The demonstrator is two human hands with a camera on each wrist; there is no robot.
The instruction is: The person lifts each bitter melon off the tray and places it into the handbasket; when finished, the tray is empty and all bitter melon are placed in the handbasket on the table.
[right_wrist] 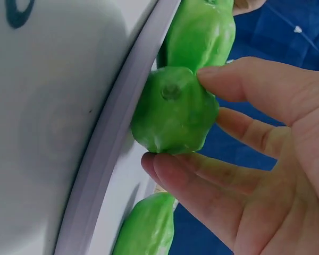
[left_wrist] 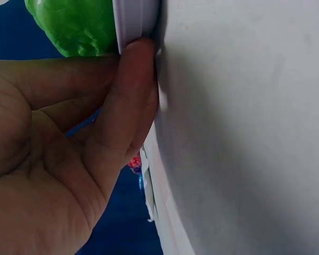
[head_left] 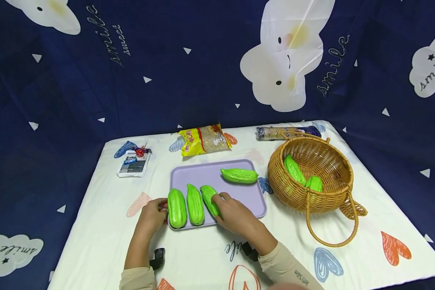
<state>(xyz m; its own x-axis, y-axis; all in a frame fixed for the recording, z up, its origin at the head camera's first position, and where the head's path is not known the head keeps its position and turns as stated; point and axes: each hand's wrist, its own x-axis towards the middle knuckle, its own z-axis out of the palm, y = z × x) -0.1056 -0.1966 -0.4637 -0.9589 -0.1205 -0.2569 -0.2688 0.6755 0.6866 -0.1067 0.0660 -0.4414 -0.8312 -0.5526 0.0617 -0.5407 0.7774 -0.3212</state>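
Note:
My right hand (head_left: 233, 211) grips a green bitter melon (right_wrist: 173, 114), thumb on one side and fingers on the other. This melon lies slanted at the front of a lilac tray (head_left: 199, 171). Two more bitter melons, a middle one (head_left: 195, 205) and a left one (head_left: 177, 208), lie beside it, tips pointing away from me. Another bitter melon (head_left: 239, 176) lies crosswise at the tray's back right. At the tray's left side, my left hand (head_left: 153, 215) pinches the edge; in the left wrist view, its fingertips (left_wrist: 138, 50) meet the outer wall just below the left melon.
Right of the tray stands a wicker basket (head_left: 284, 189) holding two green bitter melons (head_left: 294, 169), its front handle hanging down. A yellow food bag (head_left: 204, 140) and a long clear packet (head_left: 288, 133) lie at the back. A white packet (head_left: 134, 164) with small wrapped items is back left.

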